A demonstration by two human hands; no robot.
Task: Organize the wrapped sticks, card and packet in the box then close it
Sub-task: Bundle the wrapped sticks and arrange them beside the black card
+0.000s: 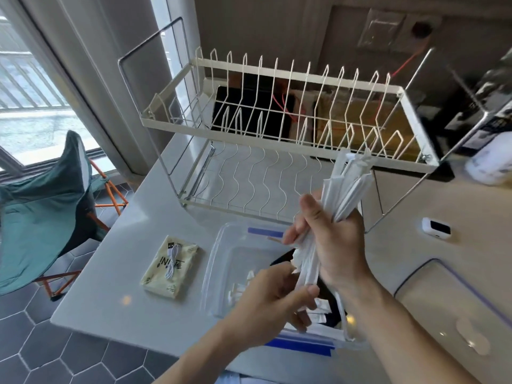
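Note:
A bundle of white paper-wrapped sticks [347, 187] stands nearly upright above the clear plastic box [219, 256]. My right hand [329, 242] grips the bundle around its middle. My left hand [271, 303] pinches the bundle's lower end just over the box. A few more wrapped sticks [241, 286] and a dark flat item [329, 300], partly hidden by my hands, lie inside the box. The yellowish packet [170, 267], with a white cable printed or lying on it, rests on the counter left of the box. The clear lid [454, 309] with a blue-edged rim lies to the right.
A cream wire dish rack [277, 120] stands behind the box. A small white device [436, 228] sits on the counter at right, and a white bottle [490, 162] farther back. The counter's edge [110, 333] drops off at left, toward a green folding chair [41, 217].

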